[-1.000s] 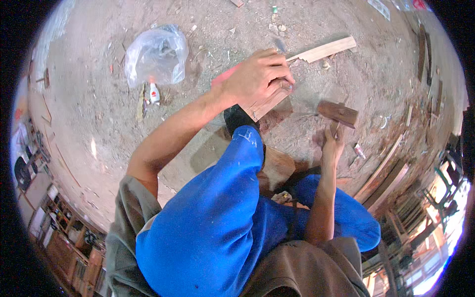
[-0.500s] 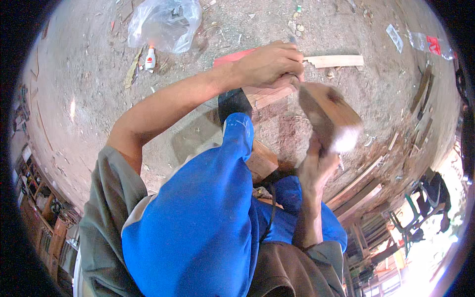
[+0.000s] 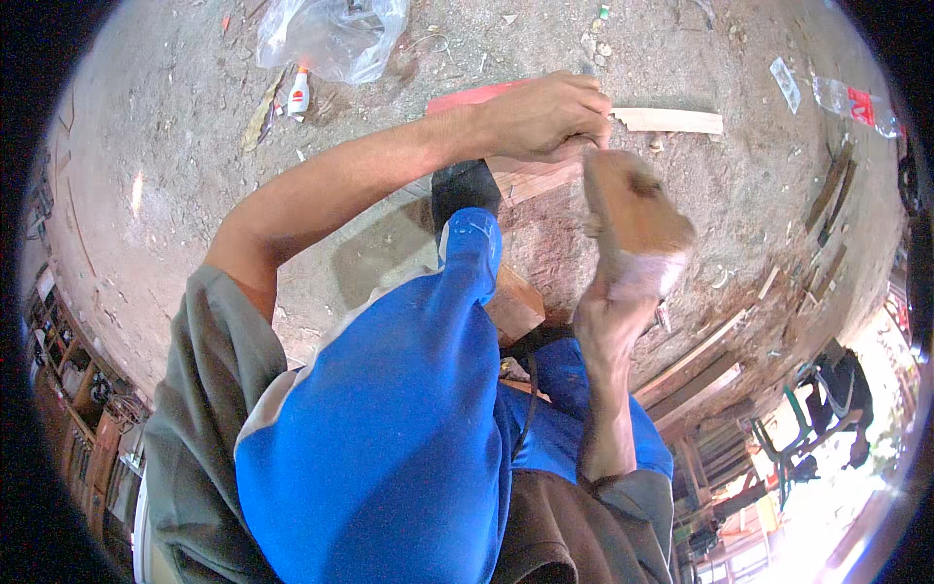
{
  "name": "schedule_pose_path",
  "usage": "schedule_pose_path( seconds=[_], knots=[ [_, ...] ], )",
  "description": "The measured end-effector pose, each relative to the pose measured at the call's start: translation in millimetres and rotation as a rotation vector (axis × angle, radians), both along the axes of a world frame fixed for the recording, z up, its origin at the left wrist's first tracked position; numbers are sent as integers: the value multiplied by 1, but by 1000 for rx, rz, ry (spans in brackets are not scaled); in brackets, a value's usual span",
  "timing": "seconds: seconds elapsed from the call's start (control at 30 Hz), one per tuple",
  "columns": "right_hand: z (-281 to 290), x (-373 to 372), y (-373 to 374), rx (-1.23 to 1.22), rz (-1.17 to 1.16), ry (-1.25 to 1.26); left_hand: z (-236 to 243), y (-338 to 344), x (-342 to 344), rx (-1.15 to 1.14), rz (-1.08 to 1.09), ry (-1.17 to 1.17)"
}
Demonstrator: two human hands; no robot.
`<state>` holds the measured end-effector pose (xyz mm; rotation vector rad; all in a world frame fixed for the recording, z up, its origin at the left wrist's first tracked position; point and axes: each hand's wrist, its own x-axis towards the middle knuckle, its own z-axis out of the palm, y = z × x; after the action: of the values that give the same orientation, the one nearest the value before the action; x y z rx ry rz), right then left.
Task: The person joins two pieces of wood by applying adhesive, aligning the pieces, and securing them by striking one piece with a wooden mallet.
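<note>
My left hand (image 3: 555,117) is closed in a fist over a pale wooden workpiece (image 3: 530,178). It grips a slim tool, most of it hidden by my fingers. Blurred by motion, a block-shaped wooden mallet (image 3: 632,209) is in my right hand (image 3: 613,316), its upper end right beside the left fist. Whether the mallet touches the held tool I cannot tell. Next to the workpiece is my foot in a dark covering (image 3: 465,190), below the blue trouser leg (image 3: 389,419). A squared wood block (image 3: 516,310) lies between my legs.
On the dirt floor beyond lie a red flat piece (image 3: 467,95), a pale wood strip (image 3: 671,120), a white glue-like bottle (image 3: 299,94) and a clear plastic bag (image 3: 336,39). Planks (image 3: 696,384) lie at right, near a green-framed chair (image 3: 793,428). Shelving (image 3: 83,399) stands far left.
The mallet has swung slightly left and upward, closer to my left fist, and stands more upright. My right hand has moved left with it. The left hand keeps its grip; the whole view shifts slightly.
</note>
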<state>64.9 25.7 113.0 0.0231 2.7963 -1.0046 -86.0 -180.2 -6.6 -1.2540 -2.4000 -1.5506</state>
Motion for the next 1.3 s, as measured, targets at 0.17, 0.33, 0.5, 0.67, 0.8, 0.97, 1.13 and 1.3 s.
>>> schedule_pose_path(
  seconds=[0.17,0.33,0.5,0.67,0.8,0.97,1.13,1.3],
  knots=[
    [45,-5,18,-739,-186,-340,7,-2,6,-5,46,24],
    [10,14,-16,-145,-184,120,3,3,4,3,82,53],
    [16,-1,-18,-52,-107,-30,7,-6,1,-38,-18,-13],
    [-14,12,9,-174,-185,184,9,1,6,27,14,-24],
    [0,-2,-16,-58,-210,-426,0,-5,-4,14,-20,24],
    [-13,17,5,-294,-363,-45,1,1,8,44,11,14],
    [10,2,-22,-369,-249,279,6,5,4,89,30,2],
    [7,15,-13,-479,-219,351,4,-2,8,14,34,-2]
  ],
)
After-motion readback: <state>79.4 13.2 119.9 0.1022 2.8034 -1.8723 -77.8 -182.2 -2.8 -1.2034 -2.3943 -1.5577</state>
